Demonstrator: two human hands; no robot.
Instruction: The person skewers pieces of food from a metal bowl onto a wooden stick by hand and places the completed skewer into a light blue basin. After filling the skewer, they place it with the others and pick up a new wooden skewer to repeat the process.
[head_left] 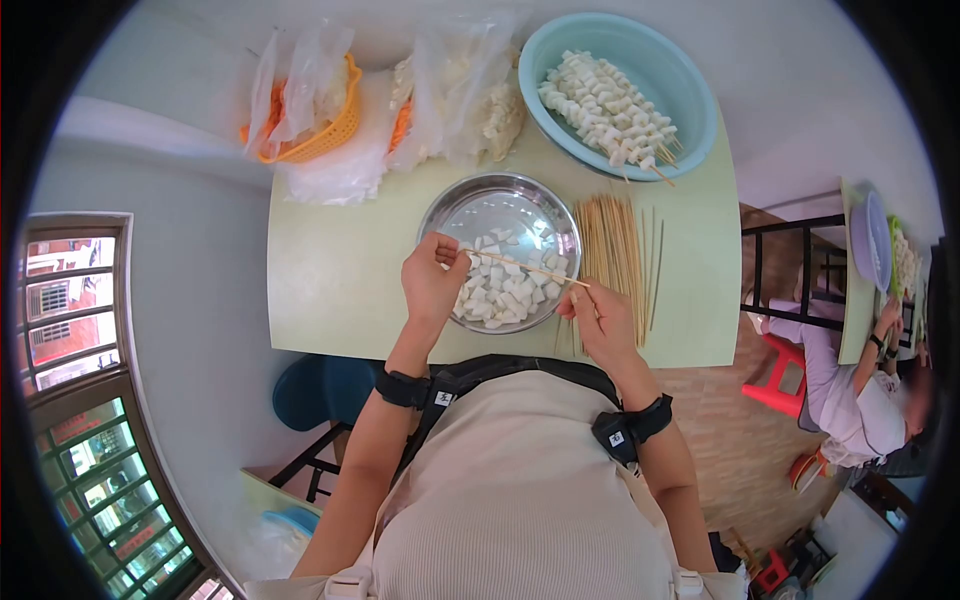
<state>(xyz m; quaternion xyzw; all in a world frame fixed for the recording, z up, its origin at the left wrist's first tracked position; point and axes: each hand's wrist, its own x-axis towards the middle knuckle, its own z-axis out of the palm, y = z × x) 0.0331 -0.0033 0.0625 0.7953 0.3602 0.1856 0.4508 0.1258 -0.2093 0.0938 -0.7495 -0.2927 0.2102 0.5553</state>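
Observation:
A thin bamboo skewer (525,266) stretches between my two hands, above a round steel bowl (432,212). My left hand (434,284) is closed at its left end; whether a white piece is also pinched there, I cannot make out. The other end sits in the closed fingers of my right hand (604,320), by the bowl's right rim. Cut white chunks (505,292) lie in the bowl below. Just right of the bowl is a pile of bamboo skewers (610,240), with a few loose ones beside it.
A light blue basin (535,60) at the back right holds several threaded white skewers (610,108). Plastic bags (455,95) and an orange basket (335,130) stand at the back left of the table (335,290). Another person (850,400) sits at the far right near a red stool (775,375).

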